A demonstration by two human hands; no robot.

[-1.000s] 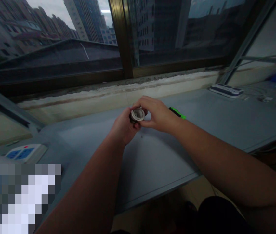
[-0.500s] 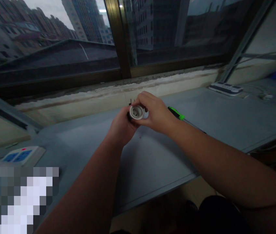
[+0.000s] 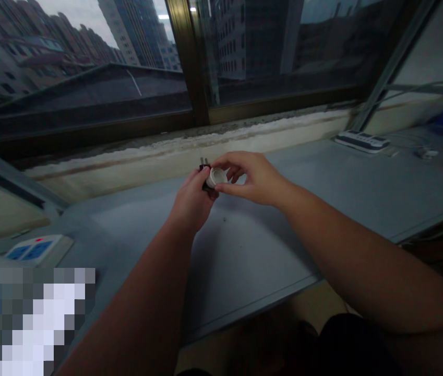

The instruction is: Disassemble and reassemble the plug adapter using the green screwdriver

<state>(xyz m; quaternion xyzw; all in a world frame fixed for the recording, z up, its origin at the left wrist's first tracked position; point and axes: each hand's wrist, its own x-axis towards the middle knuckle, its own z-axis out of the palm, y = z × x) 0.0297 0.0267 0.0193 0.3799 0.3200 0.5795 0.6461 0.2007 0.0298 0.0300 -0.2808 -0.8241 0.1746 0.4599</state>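
Lying beyond right hand (image 3: 258, 177): power strip (image 3: 362, 142)

One brown-framed window (image 3: 190, 62) is facing tower blocks (image 3: 133, 42) under pale sky (image 3: 88, 13). Cream wall (image 3: 291, 138) is running beneath. Grey table (image 3: 244, 271) is standing alongside; tan floor (image 3: 319, 303) is showing below. Dim light is prevailing.

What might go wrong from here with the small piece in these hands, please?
The right hand seems to have only its fingertips and thumb at the rim of the white round socket, so it might slip if the left hand loosened.
Two metal prongs stick out past the left thumb and could get knocked.
A tiny dark speck lies on the tabletop below; if it is a loose part, which I cannot tell, it could be brushed away.
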